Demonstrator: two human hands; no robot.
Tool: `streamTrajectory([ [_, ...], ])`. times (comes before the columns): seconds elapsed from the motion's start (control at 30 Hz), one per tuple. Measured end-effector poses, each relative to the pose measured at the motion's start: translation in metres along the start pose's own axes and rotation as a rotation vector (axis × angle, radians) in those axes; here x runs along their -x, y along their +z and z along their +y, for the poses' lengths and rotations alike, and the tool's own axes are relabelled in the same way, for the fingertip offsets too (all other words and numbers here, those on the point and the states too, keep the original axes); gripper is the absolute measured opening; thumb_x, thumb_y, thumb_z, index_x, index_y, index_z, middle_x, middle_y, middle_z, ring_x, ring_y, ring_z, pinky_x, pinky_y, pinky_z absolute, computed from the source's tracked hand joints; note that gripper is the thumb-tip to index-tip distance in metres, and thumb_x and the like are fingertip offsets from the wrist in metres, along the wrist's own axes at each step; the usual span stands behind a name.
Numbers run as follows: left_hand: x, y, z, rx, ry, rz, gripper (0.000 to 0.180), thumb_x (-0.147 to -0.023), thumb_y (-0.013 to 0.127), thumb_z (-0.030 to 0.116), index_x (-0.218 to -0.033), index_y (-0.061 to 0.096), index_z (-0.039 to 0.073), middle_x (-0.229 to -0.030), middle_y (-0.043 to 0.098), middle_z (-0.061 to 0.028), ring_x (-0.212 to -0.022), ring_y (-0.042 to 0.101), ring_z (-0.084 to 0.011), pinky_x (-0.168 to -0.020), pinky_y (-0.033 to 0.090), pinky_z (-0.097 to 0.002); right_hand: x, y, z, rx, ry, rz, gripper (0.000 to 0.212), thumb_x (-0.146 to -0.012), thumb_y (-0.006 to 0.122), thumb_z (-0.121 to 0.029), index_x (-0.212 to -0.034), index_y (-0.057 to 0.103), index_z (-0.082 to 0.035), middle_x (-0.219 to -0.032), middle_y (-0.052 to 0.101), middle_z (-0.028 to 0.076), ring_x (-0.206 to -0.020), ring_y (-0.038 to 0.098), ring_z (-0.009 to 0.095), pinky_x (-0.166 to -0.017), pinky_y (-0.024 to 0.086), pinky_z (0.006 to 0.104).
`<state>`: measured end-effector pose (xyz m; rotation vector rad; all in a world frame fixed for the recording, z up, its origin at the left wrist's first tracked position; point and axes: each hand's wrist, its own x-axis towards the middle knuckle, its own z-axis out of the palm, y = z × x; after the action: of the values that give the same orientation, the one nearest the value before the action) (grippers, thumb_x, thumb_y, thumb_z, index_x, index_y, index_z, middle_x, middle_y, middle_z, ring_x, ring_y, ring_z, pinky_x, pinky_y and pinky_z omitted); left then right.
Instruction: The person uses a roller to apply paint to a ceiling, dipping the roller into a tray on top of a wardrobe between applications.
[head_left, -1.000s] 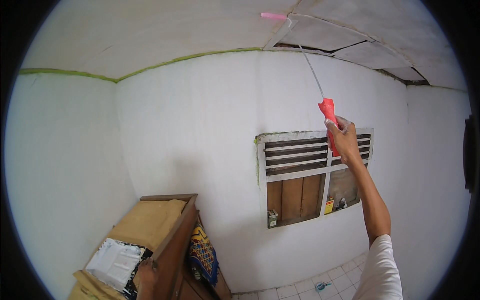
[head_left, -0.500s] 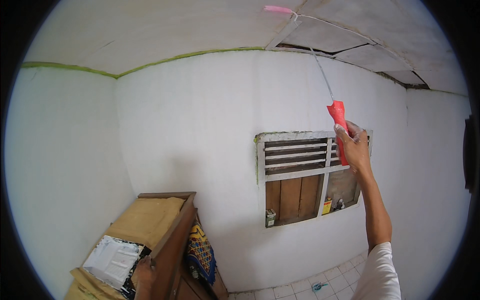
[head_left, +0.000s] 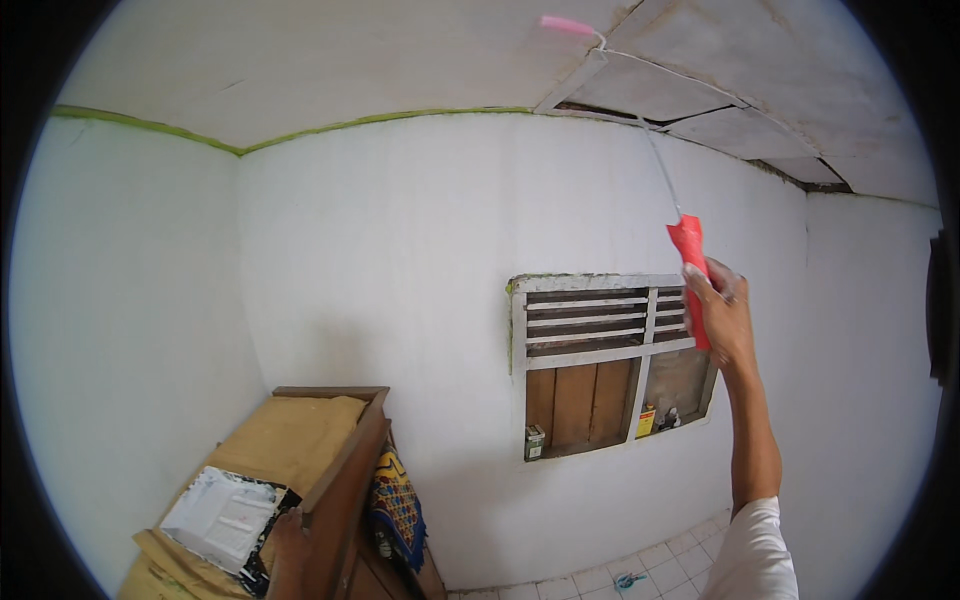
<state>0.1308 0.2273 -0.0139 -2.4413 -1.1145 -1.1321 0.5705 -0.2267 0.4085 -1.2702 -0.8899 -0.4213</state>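
Red plastic handle (head_left: pixel 690 270) sits wrapped in my right hand (head_left: pixel 722 318), fingers curled tight round it, just right of the slatted window (head_left: pixel 610 360). I can't see my left hand. Up past the window, the pink roller (head_left: pixel 567 24) touches the ceiling (head_left: pixel 350 60); I judge drips could fall toward me, or the thin rod could slip.

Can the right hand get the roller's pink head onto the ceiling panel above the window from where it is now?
Probably yes. The right hand grips the red handle of the paint roller, and its thin rod already carries the pink roller head up against the ceiling. Nothing stands between them.
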Motion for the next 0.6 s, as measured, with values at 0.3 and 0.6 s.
streamTrajectory([
  [0.3, -0.003, -0.019, 0.021, 0.017, -0.096, -0.095, 0.045, -0.079, 0.054, 0.011, -0.121, 0.052, -0.004, -0.118, 0.056, -0.0252, -0.113, 0.050, -0.0398, -0.099, 0.039, -0.0476, -0.036, 0.020, 0.010, 0.021, 0.023, -0.045, 0.021, -0.091, 0.058, -0.019, -0.094, 0.060, 0.002, -0.062, 0.050, 0.002, -0.044, 0.047, 0.009, -0.039, 0.038, 0.0252],
  [0.6, -0.004, -0.007, 0.012, 0.089, -0.025, -0.031, 0.049, -0.074, 0.057, 0.010, -0.120, 0.052, -0.004, -0.118, 0.055, -0.0254, -0.112, 0.050, -0.0407, -0.098, 0.038, -0.0497, -0.046, 0.056, 0.041, 0.015, 0.000, -0.010, 0.022, -0.090, 0.058, -0.018, -0.091, 0.059, 0.004, -0.063, 0.051, 0.004, -0.042, 0.046, 0.011, -0.037, 0.037, 0.0272],
])
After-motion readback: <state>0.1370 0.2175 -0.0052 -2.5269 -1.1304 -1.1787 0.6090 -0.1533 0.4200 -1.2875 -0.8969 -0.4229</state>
